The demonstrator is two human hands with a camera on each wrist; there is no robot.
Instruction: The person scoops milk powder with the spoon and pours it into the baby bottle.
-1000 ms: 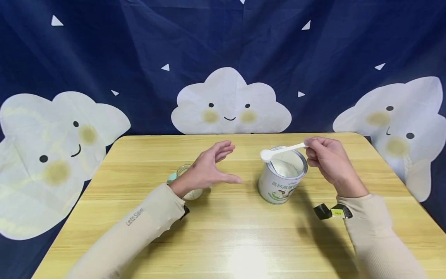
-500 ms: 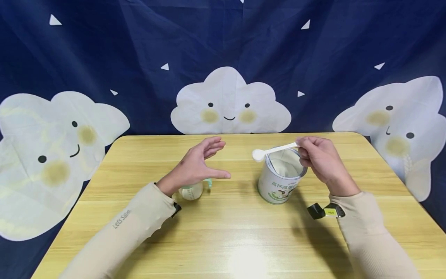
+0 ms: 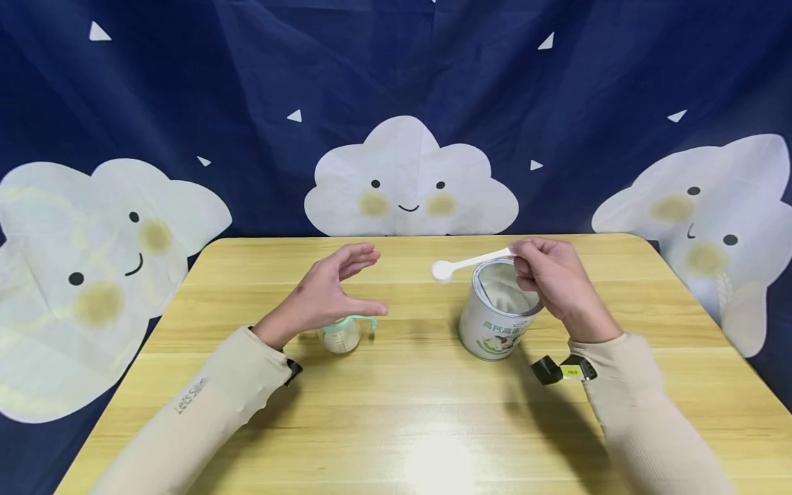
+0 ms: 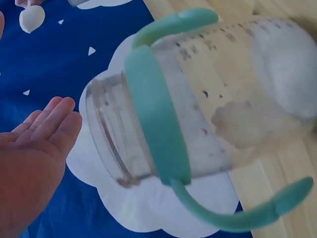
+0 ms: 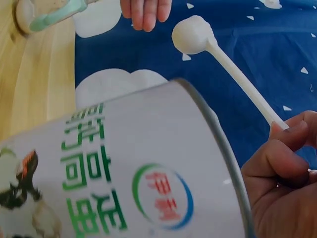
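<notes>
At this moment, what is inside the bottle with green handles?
White powder lies in the lower part of the bottle. In the head view, the left hand covers its upper end.

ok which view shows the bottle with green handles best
The left wrist view: the bottle fills much of it, showing rim, both green handles and white powder inside. The head view shows it small, its top hidden behind the left hand; the right wrist view catches only part, at upper left.

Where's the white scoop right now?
In the head view, the white scoop is up in the right hand, pinched by its handle, with its round end past the left side of the open tin, towards the left hand.
</notes>
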